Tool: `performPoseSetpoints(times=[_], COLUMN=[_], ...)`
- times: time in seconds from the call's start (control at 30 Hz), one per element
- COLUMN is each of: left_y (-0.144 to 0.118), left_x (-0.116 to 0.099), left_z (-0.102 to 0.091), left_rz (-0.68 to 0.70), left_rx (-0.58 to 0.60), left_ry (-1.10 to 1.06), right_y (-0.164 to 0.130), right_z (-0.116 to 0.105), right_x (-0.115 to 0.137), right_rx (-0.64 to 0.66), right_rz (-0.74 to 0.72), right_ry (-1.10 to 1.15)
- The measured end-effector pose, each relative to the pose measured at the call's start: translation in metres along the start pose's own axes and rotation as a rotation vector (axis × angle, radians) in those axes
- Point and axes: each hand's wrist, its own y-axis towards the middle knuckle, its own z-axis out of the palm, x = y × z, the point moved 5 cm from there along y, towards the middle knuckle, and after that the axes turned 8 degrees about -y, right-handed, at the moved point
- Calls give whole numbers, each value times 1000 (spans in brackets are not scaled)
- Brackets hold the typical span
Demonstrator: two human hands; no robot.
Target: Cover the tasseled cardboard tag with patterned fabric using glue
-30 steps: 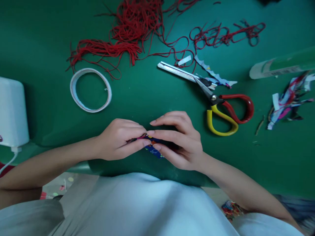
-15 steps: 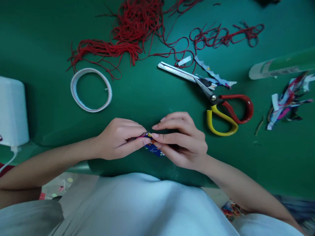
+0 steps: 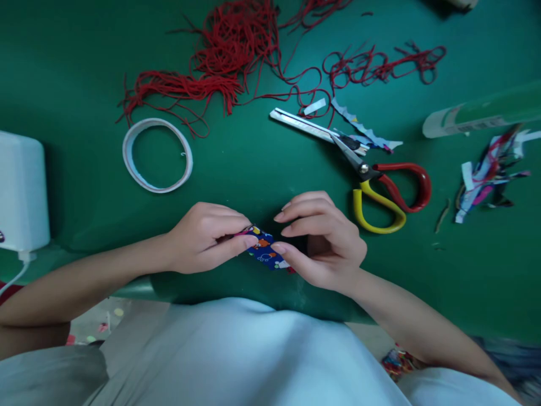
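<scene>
Cloth [image 3: 267,251] sits between the hands, its 10 o'clock end clamped in left hand's [image 3: 207,239] thumb-and-finger pinch. Right hand [image 3: 332,242] is at 3 o'clock: thumb at the cloth's edge, fingers spread away from it, no pinch; firm thumb contact I can't tell. Step in hand looks like fingertip shaping; next move probably calls for a steady left pinch and right fingers meeting the thumb. Scissors [image 3: 364,169] idle at 2, ring [image 3: 127,152] at 10, cord [image 3: 232,45] near 12.
</scene>
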Motion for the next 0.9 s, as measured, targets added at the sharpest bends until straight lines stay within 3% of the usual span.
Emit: performPoseSetpoints(times=[0.4,0.73,0.9], left_y=[1,-1,-1], left_x=[-1,0,0], left_z=[-1,-2,-2], left_rz=[-2,-21,-18], left_rx=[-32,-47,-51], left_ry=[40,47,71], right_y=[-1,-1,-4], right_z=[2,2,3], right_x=[3,3,4], right_rx=[82,72,20], right_rz=[40,84,71], right_ry=[-101,-62,81])
